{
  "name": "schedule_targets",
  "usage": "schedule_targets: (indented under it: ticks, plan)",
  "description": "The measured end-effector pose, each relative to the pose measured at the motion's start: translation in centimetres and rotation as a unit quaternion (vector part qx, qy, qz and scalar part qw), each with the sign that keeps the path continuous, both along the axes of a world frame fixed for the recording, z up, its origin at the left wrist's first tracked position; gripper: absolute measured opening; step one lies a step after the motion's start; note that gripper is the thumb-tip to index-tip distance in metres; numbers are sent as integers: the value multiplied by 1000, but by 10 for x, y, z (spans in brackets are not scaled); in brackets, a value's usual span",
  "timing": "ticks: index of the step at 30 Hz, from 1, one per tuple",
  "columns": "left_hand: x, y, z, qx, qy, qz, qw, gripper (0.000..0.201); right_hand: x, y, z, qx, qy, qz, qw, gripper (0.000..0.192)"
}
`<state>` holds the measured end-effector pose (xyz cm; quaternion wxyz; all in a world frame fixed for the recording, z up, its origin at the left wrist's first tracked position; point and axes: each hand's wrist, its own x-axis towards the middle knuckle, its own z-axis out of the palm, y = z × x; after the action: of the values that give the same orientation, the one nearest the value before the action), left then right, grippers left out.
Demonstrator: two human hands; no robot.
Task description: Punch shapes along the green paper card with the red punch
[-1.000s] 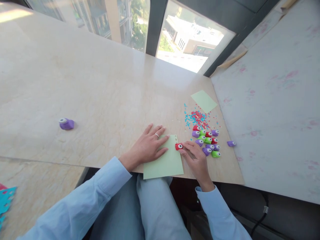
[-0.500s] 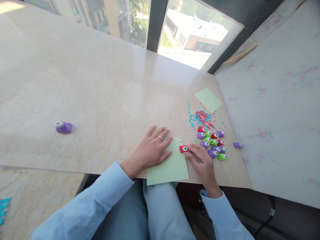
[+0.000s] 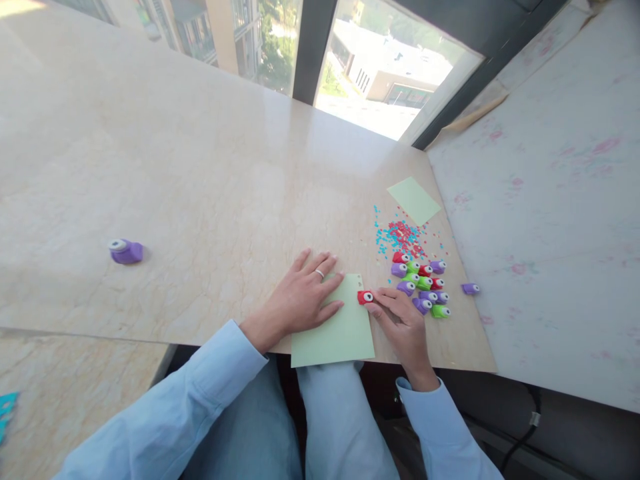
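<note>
A light green paper sheet [image 3: 337,330] lies at the near edge of the beige marble table [image 3: 200,180]. My left hand [image 3: 303,297] rests flat on the sheet's left part, fingers spread, a ring on one finger. My right hand [image 3: 403,320] grips a small red paper punch [image 3: 365,297] that sits on the sheet's right edge near its top corner. Small holes show along that corner. A cluster of several red, green and purple punches [image 3: 423,287] lies just right of my right hand.
Red and blue paper bits [image 3: 400,235] are scattered beyond the cluster, with a second green sheet [image 3: 414,200] farther back. A lone purple punch [image 3: 470,289] lies to the right, a larger purple punch [image 3: 125,251] far left. Windows run along the far edge.
The red punch and my right hand have slid slightly down the sheet's right edge. My left hand keeps pressing the sheet. The view shifted a little.
</note>
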<state>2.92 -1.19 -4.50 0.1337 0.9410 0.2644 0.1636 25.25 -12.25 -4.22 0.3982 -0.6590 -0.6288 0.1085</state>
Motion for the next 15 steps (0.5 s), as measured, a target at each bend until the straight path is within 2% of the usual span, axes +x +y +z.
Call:
schedule_targets:
  ticks: [15]
  plan:
    - [1, 0, 0, 5, 2, 2, 1000, 51, 1, -2, 0, -4, -2, 2, 1000, 14]
